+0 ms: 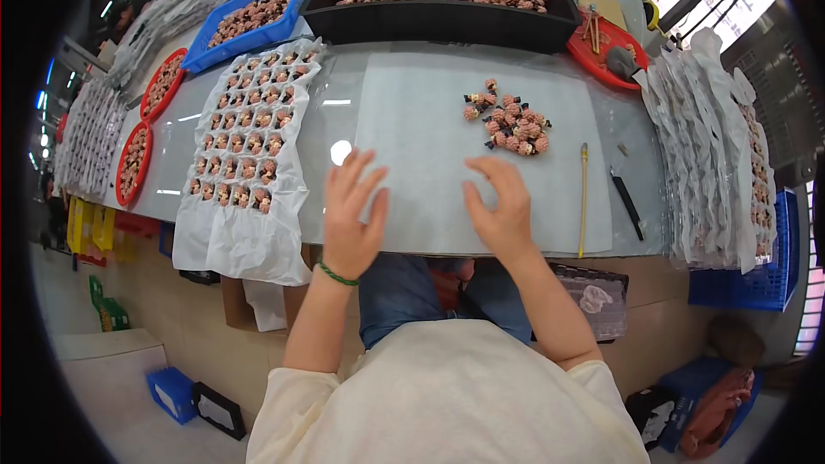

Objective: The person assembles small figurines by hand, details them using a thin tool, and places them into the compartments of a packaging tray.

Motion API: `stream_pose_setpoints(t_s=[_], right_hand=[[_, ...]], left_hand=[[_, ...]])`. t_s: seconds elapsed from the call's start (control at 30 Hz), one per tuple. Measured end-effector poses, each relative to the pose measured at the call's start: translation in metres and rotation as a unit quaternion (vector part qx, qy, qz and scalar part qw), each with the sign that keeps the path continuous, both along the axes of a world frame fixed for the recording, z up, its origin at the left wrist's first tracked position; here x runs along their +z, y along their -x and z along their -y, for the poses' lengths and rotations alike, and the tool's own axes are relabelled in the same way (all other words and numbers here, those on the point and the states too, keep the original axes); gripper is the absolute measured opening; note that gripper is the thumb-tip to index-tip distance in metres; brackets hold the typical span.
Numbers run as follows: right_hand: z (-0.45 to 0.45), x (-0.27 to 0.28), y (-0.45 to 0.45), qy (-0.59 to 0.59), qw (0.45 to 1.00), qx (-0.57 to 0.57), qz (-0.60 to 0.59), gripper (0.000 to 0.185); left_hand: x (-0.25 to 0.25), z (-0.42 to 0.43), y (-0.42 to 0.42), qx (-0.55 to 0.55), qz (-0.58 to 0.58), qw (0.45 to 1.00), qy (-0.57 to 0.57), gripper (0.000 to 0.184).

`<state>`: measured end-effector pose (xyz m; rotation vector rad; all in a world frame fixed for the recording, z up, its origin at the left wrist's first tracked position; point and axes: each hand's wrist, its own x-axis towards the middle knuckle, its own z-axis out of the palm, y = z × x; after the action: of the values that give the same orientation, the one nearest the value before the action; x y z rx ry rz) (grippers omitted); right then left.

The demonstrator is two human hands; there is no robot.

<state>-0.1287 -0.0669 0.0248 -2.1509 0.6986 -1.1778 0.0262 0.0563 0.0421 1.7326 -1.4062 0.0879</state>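
Both my hands hover over the near part of a white sheet [412,112] on the table, holding nothing. My left hand [351,215], with a green band at the wrist, has its fingers apart. My right hand [501,206] has its thumb and fingers spread, just below a small heap of pink, knobbly figurines [518,127] with dark and cream parts. Left of my left hand lies a celled tray [245,120] lined with white paper, with similar pieces in its cells. A yellow stick-like tool [583,198] and a black pen-like tool [627,204] lie right of my right hand.
A large black bin [430,26] of figurines stands at the back, beside a blue tray [202,51]. Red plates [120,187] of pieces line the left; another red plate [593,64] holds tools. Stacked paper-lined trays [696,155] rise at the right.
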Motion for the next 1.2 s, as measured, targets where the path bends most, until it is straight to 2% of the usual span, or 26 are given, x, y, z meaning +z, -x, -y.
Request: stream_pose_setpoints(t_s=[0.03,0.07,0.1,0.13,0.17,0.2,0.3,0.37,0.4,0.43,0.47,0.53,0.6,0.7,0.83,0.87,0.97,1.1,1.2], right_hand=[[0.011,0.003,-0.002,0.09,0.995,-0.046,-0.02,0.024],[0.025,0.005,-0.004,0.092,0.995,-0.047,-0.019,0.024],[0.04,0.006,-0.004,0.131,0.982,-0.116,-0.065,0.025],[0.05,0.006,-0.001,0.169,0.962,-0.185,-0.111,0.026],[0.055,0.004,0.004,0.172,0.961,-0.186,-0.111,0.026],[0.06,0.002,0.008,0.19,0.954,-0.183,-0.143,0.025],[0.066,0.0,0.011,0.229,0.936,-0.17,-0.207,0.024],[0.056,0.004,0.013,0.056,0.99,-0.073,-0.109,0.021],[0.048,0.004,0.014,-0.036,0.997,-0.023,-0.058,0.019],[0.041,0.004,0.015,-0.04,0.997,-0.017,-0.06,0.019],[0.032,0.005,0.015,-0.155,0.987,0.031,-0.009,0.019],[0.015,0.005,0.015,-0.379,0.913,0.121,0.091,0.018],[0.003,0.007,0.011,-0.391,0.904,0.144,0.099,0.018],[-0.007,0.005,0.005,-0.409,0.886,0.18,0.12,0.019],[-0.009,-0.01,-0.001,-0.407,0.889,0.106,0.181,0.024],[-0.01,-0.013,-0.002,-0.402,0.893,0.087,0.184,0.024],[-0.014,-0.02,0.0,-0.392,0.9,0.046,0.187,0.025],[-0.019,-0.024,0.005,-0.431,0.875,0.102,0.197,0.024],[-0.021,-0.02,0.005,-0.426,0.873,0.141,0.193,0.024]], left_hand=[[-0.005,0.007,0.009,-0.033,-0.028,0.999,0.011,0.026],[-0.011,0.014,0.016,-0.067,-0.056,0.996,0.021,0.025],[-0.016,0.021,0.022,-0.068,-0.056,0.996,0.023,0.025],[-0.021,0.028,0.028,-0.098,-0.134,0.986,0.028,0.023],[-0.026,0.034,0.033,-0.128,-0.211,0.968,0.032,0.022],[-0.031,0.038,0.036,-0.129,-0.211,0.968,0.035,0.022],[-0.043,0.048,0.042,-0.154,-0.399,0.904,-0.001,0.019],[-0.046,0.05,0.046,-0.143,-0.442,0.886,0.003,0.018],[-0.048,0.051,0.047,-0.136,-0.481,0.866,0.005,0.017],[-0.049,0.051,0.046,-0.129,-0.518,0.846,0.008,0.017],[-0.049,0.05,0.044,-0.122,-0.52,0.846,0.008,0.017],[-0.045,0.047,0.04,-0.145,-0.541,0.829,-0.006,0.019],[-0.042,0.045,0.037,-0.152,-0.551,0.82,-0.013,0.02],[-0.041,0.044,0.035,-0.218,-0.614,0.758,-0.033,0.022],[-0.043,0.045,0.032,-0.264,-0.563,0.781,-0.06,0.023],[-0.042,0.045,0.032,-0.264,-0.564,0.78,-0.061,0.023],[-0.04,0.047,0.033,-0.21,-0.653,0.726,-0.037,0.025],[-0.04,0.046,0.032,-0.204,-0.679,0.704,0.02,0.027],[-0.043,0.046,0.032,-0.2,-0.671,0.714,0.0,0.027]])
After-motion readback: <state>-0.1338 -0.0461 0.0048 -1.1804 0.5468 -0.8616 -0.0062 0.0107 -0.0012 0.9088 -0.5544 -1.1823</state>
